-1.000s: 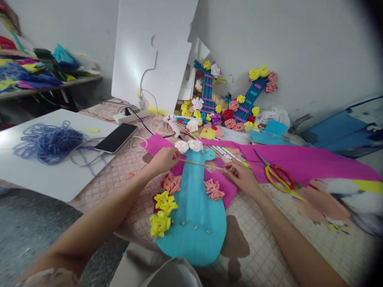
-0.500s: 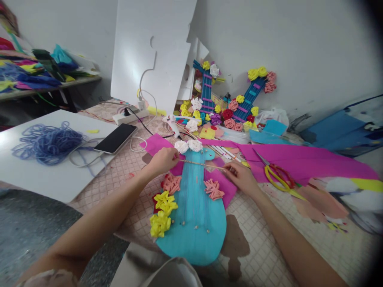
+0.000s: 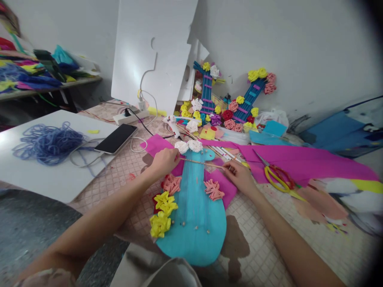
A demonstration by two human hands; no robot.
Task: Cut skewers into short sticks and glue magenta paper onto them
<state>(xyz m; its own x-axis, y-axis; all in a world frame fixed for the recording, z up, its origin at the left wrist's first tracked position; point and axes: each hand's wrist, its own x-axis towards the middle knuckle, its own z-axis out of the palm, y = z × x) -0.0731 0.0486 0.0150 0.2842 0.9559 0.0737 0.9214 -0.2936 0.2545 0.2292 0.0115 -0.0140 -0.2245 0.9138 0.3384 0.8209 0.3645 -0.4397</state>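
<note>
A thin wooden stick (image 3: pixel 197 162) lies crosswise over the neck of a turquoise guitar-shaped cutout (image 3: pixel 194 247). My left hand (image 3: pixel 166 160) pinches the stick's left end, and my right hand (image 3: pixel 236 172) pinches its right end. White paper flowers (image 3: pixel 188 146) sit at the top of the neck. Pink flowers (image 3: pixel 214 189) flank the body on both sides, with yellow flowers (image 3: pixel 160 224) at its lower left. Fine strings run down the neck to several small beads (image 3: pixel 196 227). Magenta sheet (image 3: pixel 223 185) shows beneath the cutout.
Scissors (image 3: pixel 278 179) with yellow and red handles lie at right on a magenta strip (image 3: pixel 314 159). At left are a phone (image 3: pixel 116 138), blue yarn (image 3: pixel 49 142) and a white board (image 3: pixel 60 183). A glue gun (image 3: pixel 172 125) and two decorated guitars (image 3: pixel 249 99) stand behind.
Almost nothing differs. Both hands keep their hold on the stick, whose right part has shifted very slightly.
</note>
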